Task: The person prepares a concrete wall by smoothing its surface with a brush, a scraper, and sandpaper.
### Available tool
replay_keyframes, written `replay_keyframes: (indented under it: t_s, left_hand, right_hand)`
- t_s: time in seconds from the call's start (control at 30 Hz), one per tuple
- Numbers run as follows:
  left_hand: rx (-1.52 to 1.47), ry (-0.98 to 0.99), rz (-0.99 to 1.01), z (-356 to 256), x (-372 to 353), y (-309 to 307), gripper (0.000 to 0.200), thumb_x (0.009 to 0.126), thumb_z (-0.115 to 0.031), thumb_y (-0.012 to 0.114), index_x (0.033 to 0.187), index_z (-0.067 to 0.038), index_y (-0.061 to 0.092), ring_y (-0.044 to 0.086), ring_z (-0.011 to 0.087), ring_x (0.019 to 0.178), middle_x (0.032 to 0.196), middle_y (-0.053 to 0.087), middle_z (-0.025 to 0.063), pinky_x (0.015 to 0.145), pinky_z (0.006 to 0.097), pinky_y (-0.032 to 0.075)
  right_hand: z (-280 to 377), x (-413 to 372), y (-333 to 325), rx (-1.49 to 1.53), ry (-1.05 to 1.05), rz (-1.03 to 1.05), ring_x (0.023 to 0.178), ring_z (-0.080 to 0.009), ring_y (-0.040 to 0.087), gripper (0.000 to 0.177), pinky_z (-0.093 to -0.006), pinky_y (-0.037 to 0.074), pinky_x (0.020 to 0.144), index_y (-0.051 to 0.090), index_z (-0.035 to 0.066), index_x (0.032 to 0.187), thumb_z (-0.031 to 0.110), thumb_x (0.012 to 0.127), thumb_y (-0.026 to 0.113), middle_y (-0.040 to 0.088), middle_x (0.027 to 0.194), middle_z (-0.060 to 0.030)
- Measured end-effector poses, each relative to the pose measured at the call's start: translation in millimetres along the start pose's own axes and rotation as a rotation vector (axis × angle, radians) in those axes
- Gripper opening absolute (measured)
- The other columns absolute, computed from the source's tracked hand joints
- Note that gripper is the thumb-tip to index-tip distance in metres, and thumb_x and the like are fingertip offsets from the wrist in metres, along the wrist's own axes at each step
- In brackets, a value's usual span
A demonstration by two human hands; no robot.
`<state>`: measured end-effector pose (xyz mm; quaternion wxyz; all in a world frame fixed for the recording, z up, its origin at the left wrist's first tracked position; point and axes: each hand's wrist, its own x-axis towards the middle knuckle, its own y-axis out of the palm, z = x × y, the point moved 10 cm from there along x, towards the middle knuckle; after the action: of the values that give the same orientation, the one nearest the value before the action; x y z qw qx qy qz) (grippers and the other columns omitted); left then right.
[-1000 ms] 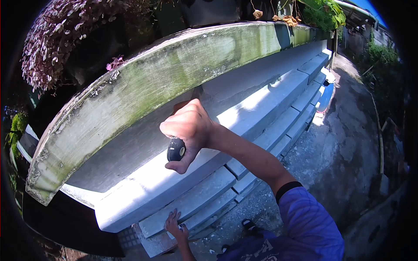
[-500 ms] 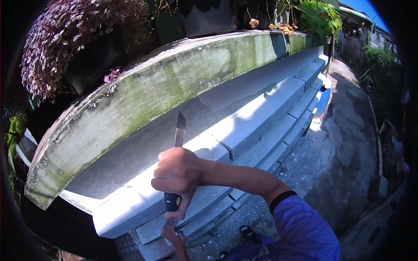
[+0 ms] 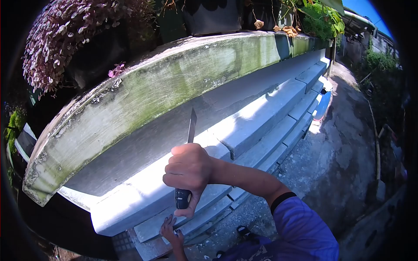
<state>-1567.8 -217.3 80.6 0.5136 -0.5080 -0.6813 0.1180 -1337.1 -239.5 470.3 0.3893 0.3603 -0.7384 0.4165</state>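
Observation:
My right hand [image 3: 188, 170] is closed in a fist around a knife with a black handle [image 3: 183, 199]. Its flat dark blade [image 3: 192, 126] sticks up from the fist, with a slanted tip in front of the grey wall face. White light blocks [image 3: 143, 198] lie in stepped rows under this fist. Lower down, my left hand [image 3: 170, 229] is by the edge of the lower blocks, fingers stretched out and apart. A small dark and pale spot shows at that hand; I cannot make it out.
A curved, moss-stained concrete ledge [image 3: 143, 98] overhangs the blocks. Dark pots [image 3: 213, 19] and a purple-leaved plant [image 3: 48, 52] stand on top. A rough concrete path [image 3: 335, 143] runs along the right, with a blue object [image 3: 322, 105] by the far blocks.
My right hand has shifted a little to the right with the knife, and the blade now appears narrower, turned more edge-on. My left hand has moved slightly left, its fingers more spread.

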Motion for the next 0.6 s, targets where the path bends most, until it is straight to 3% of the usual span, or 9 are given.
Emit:
replay_keyframes:
  t_s: [0.13, 0.23, 0.3, 0.37, 0.47, 0.6]
  left_hand:
    - [0.009, -0.013, 0.017, 1, -4, -1, 0.056, 0.064, -0.016, 0.055, 0.118, -0.014, 0.066, 0.052, 0.0314, 0.13, 0.136, 0.063, 0.0071, 0.109, 0.0473, 0.027]
    - [0.024, -0.01, 0.019, 1, -3, -1, 0.054, 0.066, -0.017, 0.054, 0.118, -0.014, 0.066, 0.052, 0.0315, 0.13, 0.135, 0.063, 0.0074, 0.109, 0.0477, 0.027]
    - [0.015, -0.002, 0.003, 0, -1, 1, 0.051, 0.07, -0.02, 0.054, 0.119, -0.014, 0.066, 0.052, 0.0315, 0.129, 0.135, 0.063, 0.0076, 0.109, 0.048, 0.027]
    - [-0.009, 0.005, -0.019, -1, -3, -2, 0.047, 0.075, -0.023, 0.053, 0.119, -0.013, 0.065, 0.052, 0.0315, 0.129, 0.135, 0.063, 0.0079, 0.109, 0.0483, 0.027]
    - [0.011, 0.001, 0.021, -5, -1, -3, 0.044, 0.081, -0.029, 0.05, 0.119, -0.013, 0.065, 0.052, 0.0316, 0.129, 0.136, 0.063, 0.0082, 0.108, 0.0486, 0.027]
    - [0.007, 0.01, 0.005, -2, 1, 2, 0.043, 0.081, -0.028, 0.051, 0.119, -0.012, 0.065, 0.051, 0.0329, 0.129, 0.136, 0.063, 0.009, 0.108, 0.0488, 0.027]
  right_hand:
    - [-61, -27, 1, -0.046, 0.066, 0.051, 0.044, -0.0216, 0.041, 0.065, -0.0333, 0.031, 0.043, 0.039, 0.012, 0.06, 0.068, 0.063, 0.072, 0.035, 0.056, -0.0021]
    - [-28, -21, 0, -0.01, 0.048, 0.01, 0.044, -0.0206, 0.042, 0.065, -0.0329, 0.032, 0.043, 0.039, 0.012, 0.059, 0.068, 0.066, 0.07, 0.036, 0.056, -0.0014]
    - [11, -13, -1, 0.06, -0.035, -0.019, 0.044, -0.0188, 0.043, 0.065, -0.0315, 0.032, 0.044, 0.044, 0.011, 0.059, 0.071, 0.074, 0.063, 0.036, 0.055, -0.0004]
    - [5, -20, 7, 0.055, -0.06, 0.081, 0.044, -0.0189, 0.044, 0.064, -0.0309, 0.034, 0.045, 0.044, 0.011, 0.059, 0.071, 0.074, 0.064, 0.037, 0.054, -0.001]
    - [-61, -48, 15, -0.077, 0.101, 0.168, 0.047, -0.019, 0.047, 0.06, -0.0313, 0.036, 0.048, 0.042, 0.013, 0.059, 0.065, 0.071, 0.069, 0.04, 0.055, -0.0007]
    - [13, -28, 19, 0.091, -0.039, 0.135, 0.047, -0.0209, 0.047, 0.057, -0.0325, 0.037, 0.047, 0.042, 0.012, 0.059, 0.057, 0.063, 0.078, 0.041, 0.055, -0.0015]
